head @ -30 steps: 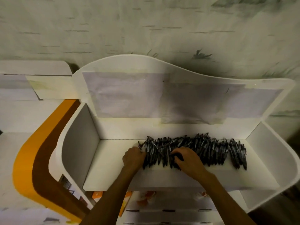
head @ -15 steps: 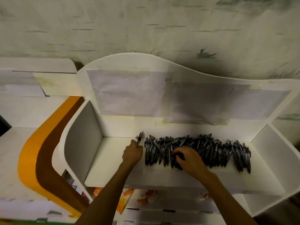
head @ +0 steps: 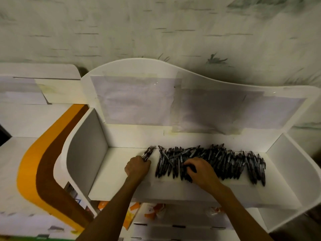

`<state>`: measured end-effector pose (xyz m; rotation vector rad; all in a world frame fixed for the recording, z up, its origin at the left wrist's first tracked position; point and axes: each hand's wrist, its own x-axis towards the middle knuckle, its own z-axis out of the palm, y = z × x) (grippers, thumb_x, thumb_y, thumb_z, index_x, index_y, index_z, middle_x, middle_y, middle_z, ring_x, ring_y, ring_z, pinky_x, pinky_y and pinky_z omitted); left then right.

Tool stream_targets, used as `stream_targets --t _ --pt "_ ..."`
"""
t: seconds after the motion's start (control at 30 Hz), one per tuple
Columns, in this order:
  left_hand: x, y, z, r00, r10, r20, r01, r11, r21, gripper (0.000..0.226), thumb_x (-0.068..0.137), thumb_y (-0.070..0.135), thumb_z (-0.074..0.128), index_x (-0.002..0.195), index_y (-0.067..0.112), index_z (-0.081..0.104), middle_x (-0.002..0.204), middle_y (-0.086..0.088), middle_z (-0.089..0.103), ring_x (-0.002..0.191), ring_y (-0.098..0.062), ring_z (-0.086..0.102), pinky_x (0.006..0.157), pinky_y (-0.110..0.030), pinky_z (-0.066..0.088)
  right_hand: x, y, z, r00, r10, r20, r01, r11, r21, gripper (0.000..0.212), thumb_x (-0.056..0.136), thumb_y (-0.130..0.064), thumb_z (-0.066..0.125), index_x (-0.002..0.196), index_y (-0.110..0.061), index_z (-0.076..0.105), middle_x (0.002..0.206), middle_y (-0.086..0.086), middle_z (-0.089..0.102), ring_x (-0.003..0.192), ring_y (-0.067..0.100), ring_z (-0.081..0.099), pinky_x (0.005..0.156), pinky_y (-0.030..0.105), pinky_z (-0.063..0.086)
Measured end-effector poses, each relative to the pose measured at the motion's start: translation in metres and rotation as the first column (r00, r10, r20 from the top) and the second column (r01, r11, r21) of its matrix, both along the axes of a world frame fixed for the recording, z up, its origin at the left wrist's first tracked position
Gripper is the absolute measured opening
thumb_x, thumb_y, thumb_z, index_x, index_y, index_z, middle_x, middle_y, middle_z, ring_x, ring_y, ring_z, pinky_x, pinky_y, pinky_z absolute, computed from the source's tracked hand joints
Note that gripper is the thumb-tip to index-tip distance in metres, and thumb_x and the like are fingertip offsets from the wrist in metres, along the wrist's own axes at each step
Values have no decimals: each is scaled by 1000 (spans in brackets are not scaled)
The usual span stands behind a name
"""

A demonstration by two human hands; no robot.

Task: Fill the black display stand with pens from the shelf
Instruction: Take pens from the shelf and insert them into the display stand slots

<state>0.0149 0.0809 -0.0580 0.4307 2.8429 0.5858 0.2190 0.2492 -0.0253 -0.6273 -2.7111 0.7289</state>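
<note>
A long heap of black pens point(head: 218, 162) lies across the white shelf point(head: 121, 171). My left hand point(head: 138, 166) grips a small bunch of pens point(head: 148, 153), pulled clear of the heap's left end, their tips pointing away from me. My right hand point(head: 199, 170) rests on the heap left of its middle, fingers curled down among the pens. Whether it holds any is hidden. The black display stand is not in view.
The shelf has curved white side walls point(head: 86, 145) and a tall back panel point(head: 173, 101) with taped paper. Below it are lower shelves with orange and white packets point(head: 133, 214). An orange-brown curved panel point(head: 40, 162) stands to the left.
My left hand has drawn a bunch of pens leftward out of the heap, leaving a gap. My right hand has stayed on the heap.
</note>
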Motion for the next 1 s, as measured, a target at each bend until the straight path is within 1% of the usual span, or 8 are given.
stream_targets --t 0.13,0.23,0.33,0.5,0.63,0.73,0.87,1.0 --pt "-1 2 3 998 -42 -45 45 997 57 27 83 43 55 96 21 62 83 0 64 78 -25 62 66 -28 46 1 2 4 1000 4 -12 -4 1000 -7 21 96 -17 58 114 -20 69 112 -2 67 106 14 57 94 32 48" --pt "1 9 5 987 -143 -78 147 988 54 24 85 44 54 95 24 60 91 -4 67 86 -27 63 80 -34 53 3 2 4 1000 6 -9 -6 1000 -6 22 96 -17 58 114 -19 69 112 -2 66 107 14 57 94 31 47" --pt "3 14 3 969 -206 -138 208 978 5 31 91 55 52 99 26 61 93 0 67 97 -24 60 89 -38 42 5 3 4 1000 0 -13 0 1000 -10 23 96 -17 58 115 -19 70 112 -2 66 105 13 57 94 29 47" --pt "4 18 2 969 -194 -153 200 980 23 42 90 70 48 88 28 54 85 4 63 92 -22 59 84 -38 38 6 4 8 1000 3 -23 -3 1000 -5 22 96 -16 57 114 -18 70 111 -2 66 103 13 57 93 29 48" --pt "12 18 -2 986 -160 -45 164 981 102 48 87 72 51 80 25 60 80 4 68 75 -17 65 79 -34 54 6 4 9 1000 11 -19 -11 1000 -2 22 96 -16 56 113 -18 70 110 -2 66 102 13 57 92 28 48" --pt "14 18 -4 989 -144 34 138 982 127 42 84 64 61 83 23 65 76 4 67 70 -14 64 71 -32 58 7 4 8 1000 8 -23 -9 1000 -7 22 96 -17 57 113 -19 70 111 -3 66 103 12 58 92 28 48" --pt "10 22 5 985 -170 22 168 984 65 35 74 53 74 83 21 64 74 4 65 68 -13 63 63 -27 54 10 5 7 1000 -2 -18 2 1000 -12 23 96 -16 58 115 -20 69 113 -2 66 105 13 58 93 27 48" --pt "0 19 16 991 -106 77 105 994 6 44 65 55 79 81 20 57 72 5 58 63 -11 55 50 -22 38 8 2 10 999 11 -32 -12 1000 -20 22 95 -16 58 114 -19 69 111 -2 66 103 13 59 92 29 50"
